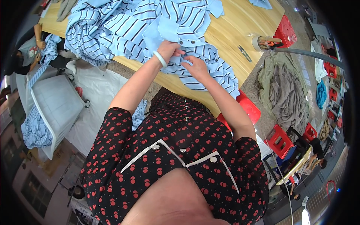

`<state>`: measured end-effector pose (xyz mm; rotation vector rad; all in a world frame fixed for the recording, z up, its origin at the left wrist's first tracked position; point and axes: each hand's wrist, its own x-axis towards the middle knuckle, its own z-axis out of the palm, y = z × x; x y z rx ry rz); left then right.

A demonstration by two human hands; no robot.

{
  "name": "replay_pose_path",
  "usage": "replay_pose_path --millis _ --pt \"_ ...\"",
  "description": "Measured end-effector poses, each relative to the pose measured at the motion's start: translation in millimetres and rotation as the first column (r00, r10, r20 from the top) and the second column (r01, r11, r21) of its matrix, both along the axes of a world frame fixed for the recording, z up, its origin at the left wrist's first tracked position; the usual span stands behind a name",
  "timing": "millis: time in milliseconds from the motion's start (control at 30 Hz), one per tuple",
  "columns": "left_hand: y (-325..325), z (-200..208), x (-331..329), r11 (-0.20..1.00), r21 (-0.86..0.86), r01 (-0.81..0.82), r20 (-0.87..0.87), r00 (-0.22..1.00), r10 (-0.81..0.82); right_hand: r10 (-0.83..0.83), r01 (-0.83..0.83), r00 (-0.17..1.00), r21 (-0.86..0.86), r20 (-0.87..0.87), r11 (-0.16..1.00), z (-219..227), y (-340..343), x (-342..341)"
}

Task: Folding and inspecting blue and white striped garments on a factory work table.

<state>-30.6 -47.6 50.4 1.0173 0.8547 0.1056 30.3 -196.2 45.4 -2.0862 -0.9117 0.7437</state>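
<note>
A blue shirt (221,71) with dark and white stripes lies crumpled at the table's near edge, under both hands. Its plain light-blue collar (167,28) and a band with dark buttons (192,42) show just beyond my fingers. My left hand (169,51), with a pale bangle at the wrist, has its fingers curled together on the cloth by the buttons. Close to its right, my right hand (196,68) pinches the same shirt between bent fingers. The exact bit of cloth in the fingertips is hidden. More striped shirts (92,32) are heaped to the left.
Thread snips (244,53) and a tool holder (259,43) lie right on the wooden table (228,35). Red stools (248,108) stand by its edge; grey cloth (287,88) is piled on the floor. At left are a white cart (60,99) and another person (28,56) handling striped cloth.
</note>
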Motion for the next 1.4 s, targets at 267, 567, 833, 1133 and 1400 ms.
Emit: replay_pose_path --millis 267,567,833,1133,1400 --pt "-9 -13 37 0.983 -0.118 -0.142 -0.341 0.935 0.094 0.139 -0.149 0.988 -0.163 -0.070 0.975 0 2 1" --pt "28 11 29 0.112 0.788 0.605 -0.452 0.693 -0.562 0.440 -0.439 0.869 0.057 -0.225 0.897 50 4 -21" --pt "4 11 -27 0.713 0.267 0.649 -0.192 0.761 -0.620 0.392 -0.383 0.915 -0.096 0.098 0.919 46 -12 -7" --pt "-11 8 -41 0.868 0.148 0.474 -0.275 0.863 -0.425 0.384 -0.434 0.882 0.157 0.273 0.887 68 -7 -7" --pt "-30 14 -30 0.913 0.353 0.205 -0.110 0.978 -0.177 0.127 -0.195 0.951 0.229 0.280 0.954 63 0 1"
